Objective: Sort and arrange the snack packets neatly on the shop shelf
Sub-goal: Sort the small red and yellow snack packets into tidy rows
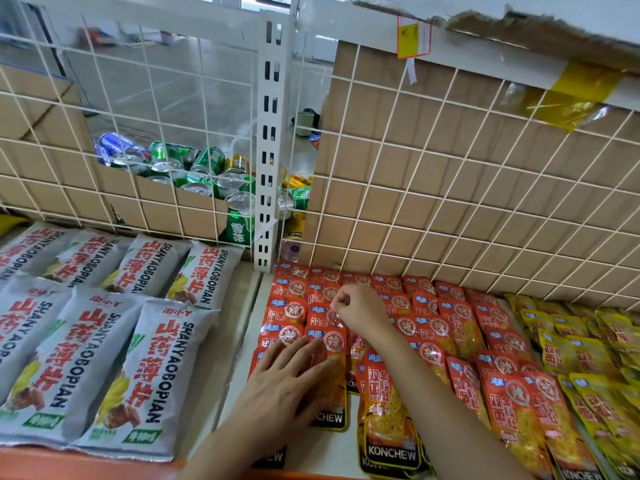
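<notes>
Several red KONCHEW snack packets (429, 327) lie overlapping in rows on the white shelf (239, 368). My left hand (287, 375) lies flat with straight fingers on a red packet (334, 344) at the left end of the rows. My right hand (356, 308) reaches further back, its fingers curled and pinching the top edge of another red packet (329, 318). Yellow packets (581, 348) of the same brand fill the right side.
Grey SHANYAOBOPIAN chip bags (104, 327) lie in two rows on the left shelf section. A white wire grid (450, 188) backs the shelf, with cardboard boxes behind it and a box of green drink cans (207, 174). A slotted white upright (270, 140) divides the sections.
</notes>
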